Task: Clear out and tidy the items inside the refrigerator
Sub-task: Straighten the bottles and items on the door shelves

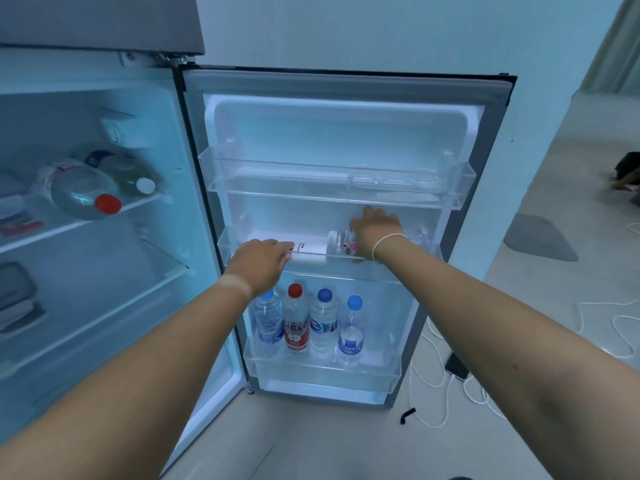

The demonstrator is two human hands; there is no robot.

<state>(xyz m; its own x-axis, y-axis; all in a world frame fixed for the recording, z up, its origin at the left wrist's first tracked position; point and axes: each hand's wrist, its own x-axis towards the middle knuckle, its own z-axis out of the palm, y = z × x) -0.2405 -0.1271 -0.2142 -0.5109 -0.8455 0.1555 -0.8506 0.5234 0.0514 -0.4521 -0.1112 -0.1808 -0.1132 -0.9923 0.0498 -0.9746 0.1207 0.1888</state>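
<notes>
The refrigerator (86, 237) stands open, its door (332, 230) swung wide with three clear bins. The top door bin (339, 188) holds little that can be made out. Both hands reach into the middle door bin (346, 261): the left hand (261, 263) grasps the end of a white box (308, 252) lying flat there, and the right hand (375, 232) closes over a small pink-labelled bottle (344, 242) just beside the box. In the bottom door bin (322, 372) four water bottles (308, 323) stand upright in a row, one red-capped and three blue-capped. On the inner shelf (69, 223) two large bottles (90, 188) lie on their sides. White cables (450, 386) trail over the floor (346, 445).
</notes>
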